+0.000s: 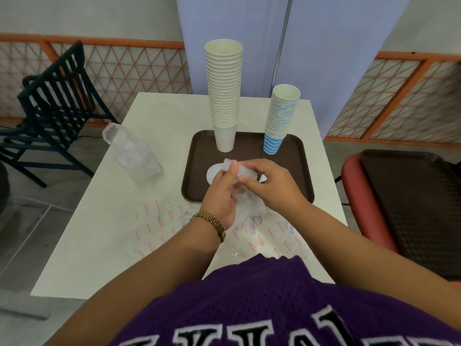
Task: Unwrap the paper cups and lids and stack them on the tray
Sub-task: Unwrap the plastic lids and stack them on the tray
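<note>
Item 1. Left hand point(222, 189): grip closed around a sleeve of lids point(239, 171), fingers curled on its near side, thumb up by the open end. A gold bracelet point(212, 222) is worn at the wrist.

Item 2. Right hand point(268, 182): grip pinching the same sleeve from the right; the clear wrapper point(245, 208) is seen trailing down between both hands. The sleeve is held low over the near part of the tray point(296, 171); whether it touches the tray cannot be told.

Item 3. One loose white lid point(212, 174), lying flat on the tray, partly hidden by the left hand.

Item 4. Two cup stacks, upright at the tray's far edge: one tall white stack point(224, 96), one shorter blue-striped stack point(282, 118), well apart. Individual cups are too many to count.

Item 5. One brown tray, on the white tabletop point(99, 233).

Item 6. One further clear-wrapped pack point(132, 152), lying left of the tray, judged unopened. Flattened printed wrappers point(159, 221) are spread near the body; their number cannot be told.

Item 7. One black chair point(52, 106), far left; one red-edged seat point(374, 208), right.

Risks, judged: lids may spill out of the wrapper if it is pulled off too sharply; the tall white stack may be toppled by a knock from a rising hand or by a jolt to the tray.
</note>
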`<state>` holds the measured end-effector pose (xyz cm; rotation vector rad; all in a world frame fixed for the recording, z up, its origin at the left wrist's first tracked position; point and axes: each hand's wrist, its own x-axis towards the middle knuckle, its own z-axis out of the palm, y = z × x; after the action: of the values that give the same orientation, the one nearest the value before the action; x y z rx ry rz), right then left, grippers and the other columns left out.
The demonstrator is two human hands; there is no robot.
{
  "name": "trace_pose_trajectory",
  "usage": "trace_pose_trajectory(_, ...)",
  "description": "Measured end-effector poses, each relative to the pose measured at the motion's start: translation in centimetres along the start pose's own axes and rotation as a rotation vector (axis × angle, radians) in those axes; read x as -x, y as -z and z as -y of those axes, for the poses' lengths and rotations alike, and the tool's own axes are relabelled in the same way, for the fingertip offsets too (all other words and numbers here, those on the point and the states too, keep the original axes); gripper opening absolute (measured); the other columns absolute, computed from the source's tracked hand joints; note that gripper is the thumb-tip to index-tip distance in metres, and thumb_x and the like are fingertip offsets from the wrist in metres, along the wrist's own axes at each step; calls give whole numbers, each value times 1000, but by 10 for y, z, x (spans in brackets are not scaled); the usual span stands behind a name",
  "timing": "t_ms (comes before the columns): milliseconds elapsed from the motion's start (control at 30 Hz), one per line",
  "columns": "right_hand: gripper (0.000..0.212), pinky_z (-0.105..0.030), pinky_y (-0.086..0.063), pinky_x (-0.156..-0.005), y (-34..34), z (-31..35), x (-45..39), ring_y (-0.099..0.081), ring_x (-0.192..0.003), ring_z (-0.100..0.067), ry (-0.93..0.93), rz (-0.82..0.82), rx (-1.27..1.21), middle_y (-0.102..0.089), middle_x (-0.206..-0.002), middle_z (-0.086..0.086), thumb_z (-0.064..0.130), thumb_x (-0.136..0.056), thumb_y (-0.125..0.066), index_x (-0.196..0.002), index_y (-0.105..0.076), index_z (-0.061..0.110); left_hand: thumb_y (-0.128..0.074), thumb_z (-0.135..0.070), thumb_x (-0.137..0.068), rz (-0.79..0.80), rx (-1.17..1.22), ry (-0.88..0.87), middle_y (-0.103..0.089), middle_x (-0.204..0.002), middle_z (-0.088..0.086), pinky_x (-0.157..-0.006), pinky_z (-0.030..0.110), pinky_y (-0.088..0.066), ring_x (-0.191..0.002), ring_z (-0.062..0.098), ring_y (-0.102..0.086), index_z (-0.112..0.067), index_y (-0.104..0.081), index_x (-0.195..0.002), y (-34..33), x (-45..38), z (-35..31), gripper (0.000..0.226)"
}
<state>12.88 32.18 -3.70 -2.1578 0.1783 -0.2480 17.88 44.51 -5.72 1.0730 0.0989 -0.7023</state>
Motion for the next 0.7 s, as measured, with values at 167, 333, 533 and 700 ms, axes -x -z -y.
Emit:
trace_pose_trajectory(167,25,-27,-53,-89,6,4,3,-63,-96,-3,-66,23,-113,-69,-105,14,26,-90,-70,-114,-70,30,-56,-42,-93,74,37,20,-67,-121,14,-100,39,-51,-111,24,-66,-13,-48,-137,1,-2,1,53)
trace_pose_trajectory(333,25,-31,-55,-90,25,2,-3,-69,-99,-19,-147,58,-332,-74,-104,-4,15,-84,-75,-110,-73,16,-66,-41,-82,126,30,41,-59,-132,16,-95,38,-53,-120,28,-60,-21,-41,-143,2,-6,-1,68)
trace_pose_trajectory(533,31,-22,-52,-85,26,10,-2,-63,-98,-6,-48,-23,24,-66,-111,12,25,-95,-62,-126,-62,23,-62,-34,-87,167,65,71,-62,-128,12,-91,36,-55,-114,23,-62,-22,-47,-139,0,-4,-4,55)
trace_pose_trajectory(700,37,-19,-43,-78,22,10,-8,-54,-95,-7,-5,-139,257,-55,-108,12,20,-97,-56,-133,-52,21,-67,-38,-81,167,71,111,-62,-129,13,-92,36,-54,-114,23,-62,-20,-48,-139,3,-6,-2,63)
